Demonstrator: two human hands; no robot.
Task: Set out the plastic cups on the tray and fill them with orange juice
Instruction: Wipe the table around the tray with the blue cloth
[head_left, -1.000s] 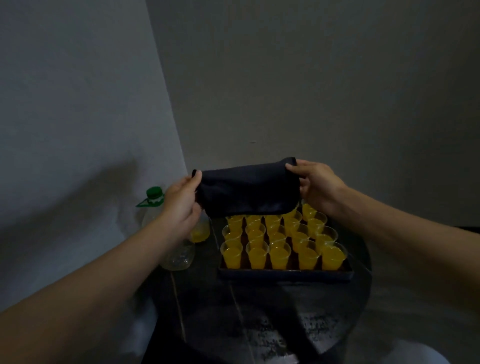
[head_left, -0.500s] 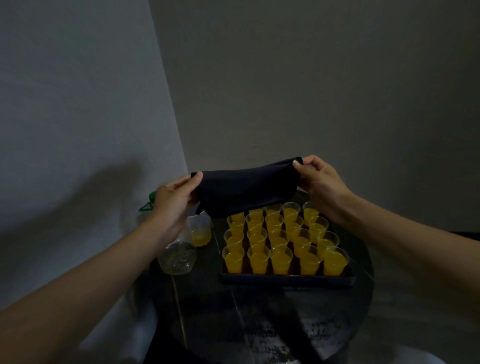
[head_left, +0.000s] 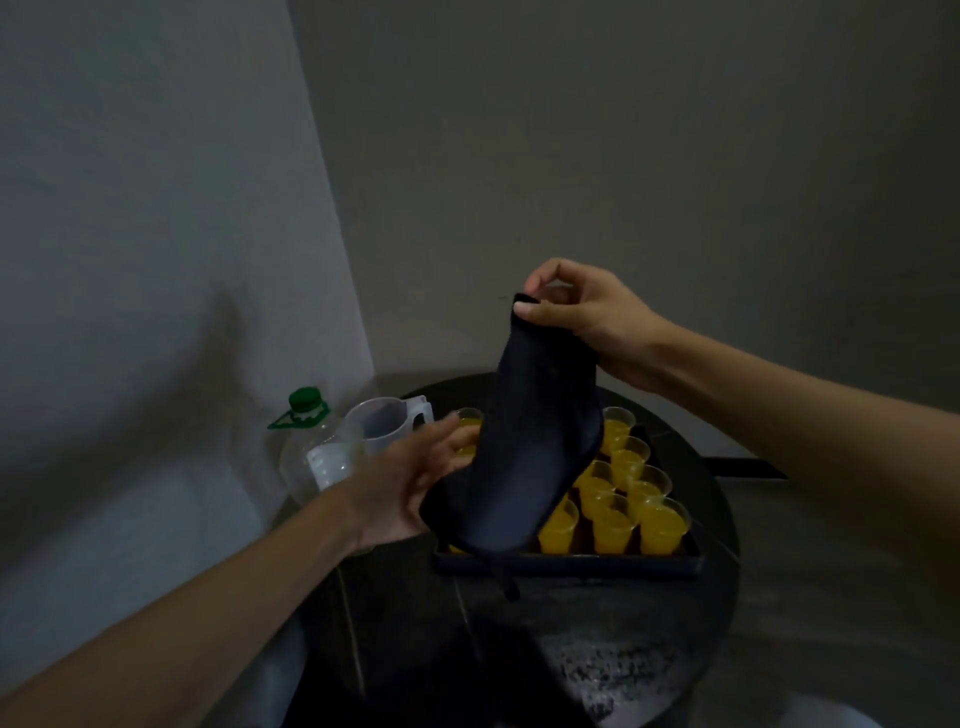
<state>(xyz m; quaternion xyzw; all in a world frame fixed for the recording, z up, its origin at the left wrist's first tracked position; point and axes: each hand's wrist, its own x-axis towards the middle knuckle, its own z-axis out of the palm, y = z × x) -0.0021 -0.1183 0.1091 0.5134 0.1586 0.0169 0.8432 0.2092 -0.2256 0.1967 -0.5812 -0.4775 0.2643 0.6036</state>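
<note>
Cups (head_left: 613, 525) stand in rows on the tray (head_left: 571, 564); every one in view holds orange juice. The right hand (head_left: 587, 317), above the tray's far side, pinches the top corner of a dark cloth (head_left: 519, 467). The cloth hangs over the tray, its long axis near upright, its lower end slanting toward the tray's left front corner. The left hand (head_left: 405, 483) is nearer that end, fingers spread flat against it. Judgement: filling appears complete

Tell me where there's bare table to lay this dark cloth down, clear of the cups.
Best: the bare table in front of the near wall of the tray. A narrower strip runs right of the tray. Crowded: cups fill the tray; the bottle and jug stand left of it.
</note>
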